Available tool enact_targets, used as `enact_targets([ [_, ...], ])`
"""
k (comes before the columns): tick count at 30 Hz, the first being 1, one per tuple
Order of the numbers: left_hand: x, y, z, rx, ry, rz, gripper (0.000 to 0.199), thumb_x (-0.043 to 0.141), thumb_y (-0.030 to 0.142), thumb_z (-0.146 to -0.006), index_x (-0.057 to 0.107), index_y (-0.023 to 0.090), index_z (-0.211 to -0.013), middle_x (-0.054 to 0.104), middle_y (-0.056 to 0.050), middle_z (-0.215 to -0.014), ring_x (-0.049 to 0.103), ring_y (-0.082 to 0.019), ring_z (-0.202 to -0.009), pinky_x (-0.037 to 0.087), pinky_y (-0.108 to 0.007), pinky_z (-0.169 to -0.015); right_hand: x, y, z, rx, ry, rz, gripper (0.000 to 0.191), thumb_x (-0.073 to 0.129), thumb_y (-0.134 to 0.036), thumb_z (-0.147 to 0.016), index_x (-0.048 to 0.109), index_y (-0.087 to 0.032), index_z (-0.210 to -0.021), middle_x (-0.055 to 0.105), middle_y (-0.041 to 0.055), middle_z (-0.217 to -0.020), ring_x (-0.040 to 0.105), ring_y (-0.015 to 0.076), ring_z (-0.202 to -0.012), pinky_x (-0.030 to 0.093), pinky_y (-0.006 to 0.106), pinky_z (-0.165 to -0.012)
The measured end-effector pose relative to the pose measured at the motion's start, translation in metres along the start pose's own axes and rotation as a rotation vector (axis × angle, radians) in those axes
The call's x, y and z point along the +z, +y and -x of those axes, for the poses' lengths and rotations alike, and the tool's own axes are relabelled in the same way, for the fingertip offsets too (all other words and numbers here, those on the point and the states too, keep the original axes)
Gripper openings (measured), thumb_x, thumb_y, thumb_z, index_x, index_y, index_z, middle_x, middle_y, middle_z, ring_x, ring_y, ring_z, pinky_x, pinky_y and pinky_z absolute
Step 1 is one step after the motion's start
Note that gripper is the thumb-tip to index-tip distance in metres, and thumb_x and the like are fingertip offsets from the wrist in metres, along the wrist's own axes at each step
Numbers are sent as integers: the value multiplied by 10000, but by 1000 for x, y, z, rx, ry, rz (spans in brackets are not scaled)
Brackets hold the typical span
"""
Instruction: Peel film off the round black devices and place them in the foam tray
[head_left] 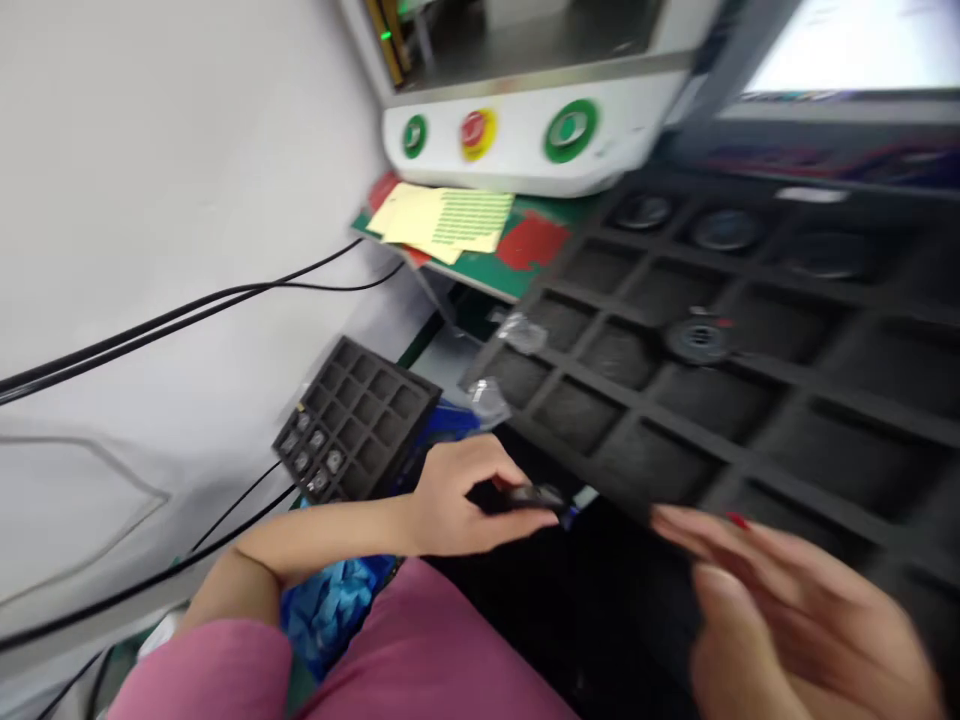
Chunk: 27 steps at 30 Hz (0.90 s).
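Note:
My left hand is closed, thumb and fingers pinching a small dark disc-like part seen edge-on; its exact kind is blurred. Just past the part's tip is a small blue and whitish thing, and I cannot tell whether it is attached. My right hand is at the lower right with fingers stretched out and thumb apart, holding nothing that shows. A red spot shows on one of its fingers. It lies over the near edge of a large black compartment tray. A dark round part rests across that tray's dividers.
A smaller black tray with several small parts stands left, near a blue bag. Behind are a machine panel with green and red buttons, yellow papers and a screen. Black cables cross the wall.

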<state>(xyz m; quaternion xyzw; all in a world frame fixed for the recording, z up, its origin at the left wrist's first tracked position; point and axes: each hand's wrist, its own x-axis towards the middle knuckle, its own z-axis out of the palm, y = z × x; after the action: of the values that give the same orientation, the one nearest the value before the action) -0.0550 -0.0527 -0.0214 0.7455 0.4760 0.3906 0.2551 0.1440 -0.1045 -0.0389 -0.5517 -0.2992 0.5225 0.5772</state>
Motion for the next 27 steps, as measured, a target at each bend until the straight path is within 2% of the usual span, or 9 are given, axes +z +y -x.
enact_targets([
  [3,31,20,-26,185,-64,143,258,745,346,-827,611,142,-743,617,3,-586,540,-75,-520,431,-166,-500,-6,-2,-11,-109,-33,-76,347,744,-141,-844,618,-242,-1151,721,38,-1060,705,147,-961,558,223,-885],
  [6,51,34,-40,189,-133,193,271,741,360,-830,632,129,-738,599,10,-577,517,-66,-502,415,-162,-479,-16,-6,-18,-93,-101,-180,311,705,-121,-875,611,-261,-1136,736,19,-947,716,125,-891,572,204,-832],
  [9,61,43,-48,124,-175,274,254,790,337,-782,661,120,-750,578,23,-563,513,-61,-497,425,-156,-483,-25,-11,-21,-45,-102,-278,320,737,-140,-856,612,-271,-1120,728,11,-866,714,131,-784,586,206,-721],
  [11,62,44,-53,91,-247,400,299,819,340,-746,699,109,-892,633,-7,-662,568,-79,-561,488,-166,-542,-31,-13,-24,-1,-113,-347,361,762,-173,-842,598,-290,-1140,721,4,-838,710,153,-737,597,245,-666],
  [15,61,37,-63,114,-448,605,609,850,378,-696,660,153,-1229,649,-94,-996,638,-141,-796,576,-246,-712,-37,-16,-31,138,-262,-451,432,796,-259,-825,565,-346,-1180,707,-26,-792,712,178,-745,608,315,-690],
  [20,59,25,-65,87,-530,711,618,875,399,-661,686,274,-1236,630,-70,-1036,628,-166,-902,560,-279,-800,-33,-15,-35,272,-390,-538,457,818,-283,-804,563,-363,-1175,700,-43,-807,688,145,-651,576,255,-598],
  [24,57,20,-62,28,-541,793,619,920,420,-568,735,245,-1133,672,-67,-1009,658,-180,-904,559,-295,-831,-26,-11,-36,281,-465,-570,471,829,-303,-792,578,-353,-1187,711,-31,-793,673,134,-622,553,234,-577],
  [25,57,20,-62,30,-528,798,625,933,408,-543,740,229,-1109,686,-72,-1016,668,-188,-916,560,-303,-854,-25,-11,-36,268,-447,-554,469,835,-303,-783,593,-341,-1183,715,-22,-797,680,141,-640,560,242,-591],
  [27,54,22,-61,16,-485,795,640,949,354,-524,728,203,-1106,712,-89,-1057,689,-208,-967,559,-317,-909,-22,-13,-35,166,-273,-465,407,834,-268,-783,641,-301,-1139,719,-4,-827,694,144,-714,575,240,-660],
])
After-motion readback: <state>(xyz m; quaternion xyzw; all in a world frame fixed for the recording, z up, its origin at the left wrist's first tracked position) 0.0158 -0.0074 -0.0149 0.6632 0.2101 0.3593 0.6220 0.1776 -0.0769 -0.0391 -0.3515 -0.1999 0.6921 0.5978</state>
